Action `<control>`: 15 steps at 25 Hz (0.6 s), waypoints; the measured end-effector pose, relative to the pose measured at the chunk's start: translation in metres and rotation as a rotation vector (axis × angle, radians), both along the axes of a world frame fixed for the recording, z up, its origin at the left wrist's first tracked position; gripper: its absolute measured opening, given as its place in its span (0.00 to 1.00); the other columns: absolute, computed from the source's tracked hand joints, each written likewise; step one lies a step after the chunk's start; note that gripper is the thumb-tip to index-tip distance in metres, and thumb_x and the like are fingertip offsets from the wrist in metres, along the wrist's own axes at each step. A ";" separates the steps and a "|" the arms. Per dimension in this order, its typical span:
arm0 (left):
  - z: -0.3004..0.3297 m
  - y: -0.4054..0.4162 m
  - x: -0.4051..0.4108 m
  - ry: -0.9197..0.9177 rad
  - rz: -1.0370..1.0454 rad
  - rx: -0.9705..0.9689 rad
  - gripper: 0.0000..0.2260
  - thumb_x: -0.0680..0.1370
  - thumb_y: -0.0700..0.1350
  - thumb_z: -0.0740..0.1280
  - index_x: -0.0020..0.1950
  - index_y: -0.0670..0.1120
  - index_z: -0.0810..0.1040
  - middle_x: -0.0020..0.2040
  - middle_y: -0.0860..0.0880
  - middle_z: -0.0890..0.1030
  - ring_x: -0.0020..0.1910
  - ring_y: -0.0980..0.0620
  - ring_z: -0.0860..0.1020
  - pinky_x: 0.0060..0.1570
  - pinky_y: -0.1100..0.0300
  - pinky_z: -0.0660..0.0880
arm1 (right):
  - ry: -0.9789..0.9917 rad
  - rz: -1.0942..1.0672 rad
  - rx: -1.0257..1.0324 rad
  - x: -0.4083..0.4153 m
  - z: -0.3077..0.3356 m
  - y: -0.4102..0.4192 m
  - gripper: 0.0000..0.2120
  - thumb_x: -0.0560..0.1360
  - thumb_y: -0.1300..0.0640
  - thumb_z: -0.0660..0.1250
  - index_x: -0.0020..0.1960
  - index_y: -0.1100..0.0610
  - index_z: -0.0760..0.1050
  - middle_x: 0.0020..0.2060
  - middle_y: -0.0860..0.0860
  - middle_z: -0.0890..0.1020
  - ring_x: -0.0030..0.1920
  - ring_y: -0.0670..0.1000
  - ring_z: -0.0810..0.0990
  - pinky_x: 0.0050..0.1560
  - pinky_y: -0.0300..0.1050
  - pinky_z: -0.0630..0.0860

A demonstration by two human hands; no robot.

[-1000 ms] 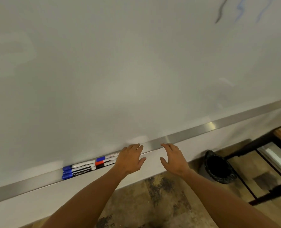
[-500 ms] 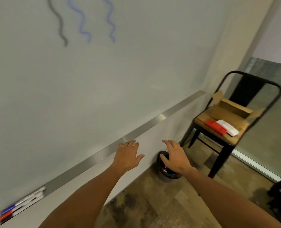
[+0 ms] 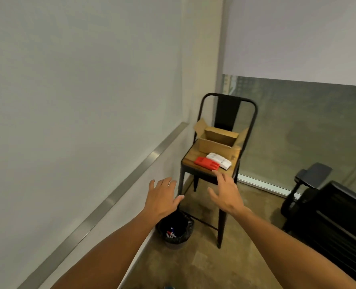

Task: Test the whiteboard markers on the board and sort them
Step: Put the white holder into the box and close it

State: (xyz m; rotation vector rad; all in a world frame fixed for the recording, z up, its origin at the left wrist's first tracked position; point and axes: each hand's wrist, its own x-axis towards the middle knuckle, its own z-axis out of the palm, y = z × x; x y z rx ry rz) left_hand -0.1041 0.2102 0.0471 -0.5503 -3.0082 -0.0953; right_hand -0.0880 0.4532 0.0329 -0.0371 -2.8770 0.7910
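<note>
The whiteboard (image 3: 79, 90) fills the left of the view, with its metal tray rail (image 3: 118, 190) running down to the lower left. My left hand (image 3: 162, 198) and my right hand (image 3: 227, 192) are both stretched forward, empty, fingers spread, in front of a black chair (image 3: 227, 113). On its wooden seat stand an open cardboard box (image 3: 216, 140), a red marker pack (image 3: 206, 163) and a white one (image 3: 219, 161). Several markers (image 3: 171, 234) lie in a small black-lined bin (image 3: 185, 232) on the floor under my left hand.
A dark office chair (image 3: 329, 209) stands at the right. A glass wall with a lowered white blind (image 3: 298, 38) closes the corner behind the black chair. The floor is mottled brown.
My view has swung right, away from the markers on the tray and the test squiggles, toward the corner chair and the bin. Both hands stay open and empty.
</note>
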 end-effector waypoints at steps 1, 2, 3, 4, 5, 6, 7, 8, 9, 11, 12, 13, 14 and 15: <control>0.000 0.012 -0.013 0.005 -0.018 0.019 0.28 0.78 0.65 0.55 0.73 0.51 0.65 0.73 0.50 0.68 0.71 0.49 0.68 0.71 0.44 0.57 | -0.006 -0.033 -0.006 -0.007 0.000 0.011 0.31 0.76 0.46 0.65 0.76 0.53 0.61 0.69 0.53 0.70 0.69 0.56 0.69 0.68 0.54 0.70; 0.000 0.022 -0.025 0.005 -0.028 0.046 0.27 0.78 0.64 0.56 0.72 0.51 0.66 0.72 0.49 0.69 0.70 0.49 0.69 0.70 0.45 0.58 | -0.009 -0.055 -0.014 -0.014 -0.001 0.021 0.31 0.75 0.46 0.65 0.76 0.52 0.61 0.68 0.53 0.70 0.68 0.56 0.69 0.67 0.54 0.71; -0.002 0.030 -0.038 -0.003 -0.033 0.076 0.27 0.78 0.64 0.57 0.72 0.50 0.67 0.72 0.49 0.69 0.69 0.49 0.69 0.69 0.46 0.60 | -0.020 -0.069 -0.022 -0.021 -0.001 0.029 0.31 0.75 0.46 0.65 0.75 0.52 0.61 0.68 0.53 0.70 0.68 0.56 0.69 0.67 0.54 0.71; -0.006 0.040 -0.053 -0.012 -0.043 0.104 0.27 0.78 0.64 0.58 0.72 0.50 0.67 0.72 0.50 0.69 0.69 0.49 0.70 0.69 0.46 0.61 | -0.029 -0.081 -0.025 -0.031 -0.003 0.040 0.31 0.75 0.46 0.65 0.75 0.52 0.61 0.68 0.53 0.69 0.68 0.56 0.69 0.67 0.54 0.71; -0.011 0.050 -0.071 -0.020 -0.056 0.127 0.28 0.77 0.64 0.58 0.72 0.50 0.67 0.72 0.50 0.69 0.69 0.49 0.70 0.68 0.47 0.62 | -0.041 -0.095 -0.024 -0.042 -0.004 0.050 0.31 0.75 0.47 0.65 0.75 0.52 0.61 0.69 0.52 0.69 0.68 0.55 0.69 0.68 0.54 0.71; -0.015 0.061 -0.090 -0.031 -0.069 0.147 0.28 0.77 0.64 0.59 0.72 0.51 0.67 0.71 0.50 0.69 0.69 0.49 0.70 0.68 0.48 0.63 | -0.044 -0.107 -0.024 -0.056 -0.005 0.060 0.32 0.75 0.47 0.66 0.76 0.52 0.60 0.69 0.52 0.68 0.68 0.55 0.69 0.68 0.53 0.71; -0.018 0.072 -0.111 -0.048 -0.082 0.171 0.28 0.76 0.65 0.61 0.71 0.51 0.67 0.71 0.51 0.69 0.68 0.50 0.70 0.67 0.49 0.64 | -0.050 -0.121 -0.025 -0.071 -0.006 0.070 0.32 0.75 0.47 0.66 0.76 0.52 0.59 0.69 0.52 0.68 0.68 0.55 0.69 0.68 0.53 0.71; -0.021 0.082 -0.132 -0.067 -0.094 0.194 0.28 0.76 0.64 0.62 0.71 0.51 0.66 0.70 0.51 0.70 0.68 0.50 0.71 0.67 0.50 0.65 | -0.049 -0.137 -0.027 -0.087 -0.007 0.080 0.33 0.75 0.48 0.67 0.76 0.51 0.59 0.69 0.52 0.68 0.69 0.54 0.69 0.68 0.52 0.71; -0.025 0.092 -0.155 -0.090 -0.105 0.213 0.29 0.75 0.64 0.63 0.71 0.51 0.66 0.70 0.51 0.70 0.67 0.50 0.71 0.66 0.50 0.66 | -0.056 -0.158 -0.029 -0.105 -0.008 0.090 0.33 0.75 0.48 0.67 0.77 0.51 0.59 0.70 0.52 0.67 0.69 0.54 0.69 0.69 0.51 0.71; -0.029 0.105 -0.195 -0.135 -0.110 0.241 0.30 0.75 0.64 0.65 0.72 0.51 0.65 0.70 0.50 0.70 0.67 0.49 0.71 0.65 0.51 0.67 | -0.076 -0.200 -0.042 -0.138 -0.010 0.106 0.34 0.76 0.47 0.67 0.77 0.51 0.58 0.71 0.52 0.66 0.70 0.55 0.69 0.69 0.52 0.71; -0.033 0.110 -0.218 -0.152 -0.110 0.253 0.30 0.75 0.64 0.65 0.72 0.51 0.64 0.70 0.50 0.69 0.67 0.49 0.71 0.65 0.51 0.68 | -0.096 -0.219 -0.040 -0.157 -0.012 0.113 0.35 0.76 0.46 0.68 0.78 0.50 0.57 0.72 0.52 0.66 0.70 0.55 0.69 0.69 0.53 0.71; -0.036 0.114 -0.241 -0.161 -0.109 0.256 0.30 0.74 0.64 0.66 0.71 0.51 0.65 0.70 0.50 0.69 0.67 0.49 0.71 0.65 0.51 0.68 | -0.120 -0.233 -0.026 -0.176 -0.015 0.119 0.36 0.75 0.45 0.68 0.78 0.49 0.56 0.72 0.52 0.65 0.71 0.55 0.68 0.70 0.53 0.71; -0.039 0.117 -0.263 -0.160 -0.118 0.243 0.30 0.74 0.64 0.66 0.71 0.51 0.65 0.70 0.50 0.69 0.67 0.50 0.71 0.65 0.51 0.68 | -0.138 -0.243 0.001 -0.194 -0.018 0.125 0.36 0.75 0.45 0.68 0.78 0.49 0.56 0.73 0.52 0.65 0.71 0.55 0.68 0.70 0.53 0.71; -0.042 0.121 -0.284 -0.150 -0.140 0.221 0.30 0.74 0.64 0.66 0.71 0.51 0.64 0.71 0.50 0.69 0.67 0.50 0.71 0.65 0.51 0.68 | -0.153 -0.257 0.027 -0.211 -0.021 0.128 0.37 0.75 0.45 0.68 0.78 0.49 0.56 0.74 0.52 0.65 0.71 0.55 0.68 0.70 0.53 0.71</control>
